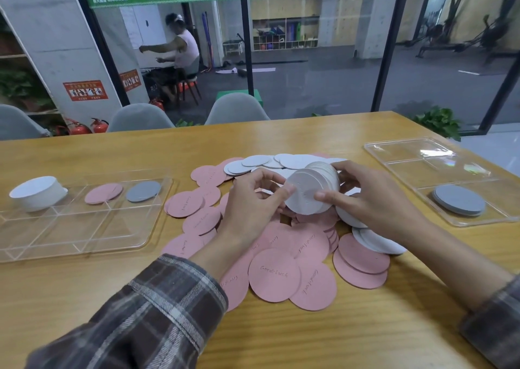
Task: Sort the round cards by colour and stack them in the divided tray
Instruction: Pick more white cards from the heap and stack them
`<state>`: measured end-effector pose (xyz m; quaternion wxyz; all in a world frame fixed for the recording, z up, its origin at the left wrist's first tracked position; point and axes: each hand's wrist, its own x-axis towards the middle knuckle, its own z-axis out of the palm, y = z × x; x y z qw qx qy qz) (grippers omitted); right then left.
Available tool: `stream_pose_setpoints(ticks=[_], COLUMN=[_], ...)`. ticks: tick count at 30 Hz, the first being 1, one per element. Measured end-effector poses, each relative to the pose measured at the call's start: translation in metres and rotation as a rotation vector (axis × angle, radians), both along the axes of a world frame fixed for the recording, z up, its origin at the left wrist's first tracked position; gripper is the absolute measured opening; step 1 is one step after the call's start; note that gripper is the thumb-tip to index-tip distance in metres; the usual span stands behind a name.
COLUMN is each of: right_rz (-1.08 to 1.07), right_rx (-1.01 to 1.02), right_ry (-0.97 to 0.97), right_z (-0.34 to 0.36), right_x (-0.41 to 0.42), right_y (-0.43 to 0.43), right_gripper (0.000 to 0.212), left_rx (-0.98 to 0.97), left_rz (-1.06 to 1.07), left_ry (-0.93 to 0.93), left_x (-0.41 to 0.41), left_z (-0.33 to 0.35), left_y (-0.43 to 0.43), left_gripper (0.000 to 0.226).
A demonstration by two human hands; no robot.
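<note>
Above the table's middle, a stack of white cards point(312, 188) is clamped edgewise between the left hand point(253, 199) and right hand point(363, 197), seemingly being squared for stacking. Pink cards point(275, 275) lie loose beneath; the divided tray point(84, 228) at the left edge holds sorted piles.

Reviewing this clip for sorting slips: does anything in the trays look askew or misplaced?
Grey cards sit in the right tray, though the left tray already has a grey pile. Its pink pile is fanned, not squared.
</note>
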<state>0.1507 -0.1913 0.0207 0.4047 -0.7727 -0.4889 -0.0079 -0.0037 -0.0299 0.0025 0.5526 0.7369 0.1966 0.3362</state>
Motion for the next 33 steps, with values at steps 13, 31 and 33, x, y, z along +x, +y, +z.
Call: stream_pose_setpoints(ticks=[13,31,33], right_rz=[-0.005,0.027,0.034], right_rx=[-0.118,-0.318,-0.317], right_ry=[-0.118,-0.167,-0.151], right_z=[-0.001,-0.012,-0.012], right_x=[-0.01,-0.008,-0.007], right_y=[0.002,0.004,0.004], right_gripper=[0.07,0.075,0.075], left_rx=[0.186,0.089,0.13], left_rz=[0.098,0.046,0.044], left_ry=[-0.015,0.002,0.002], left_x=[0.001,0.002,0.002], left_z=[0.0,0.001,0.002], left_y=[-0.007,-0.017,-0.017], left_gripper=[0.009,0.01,0.009])
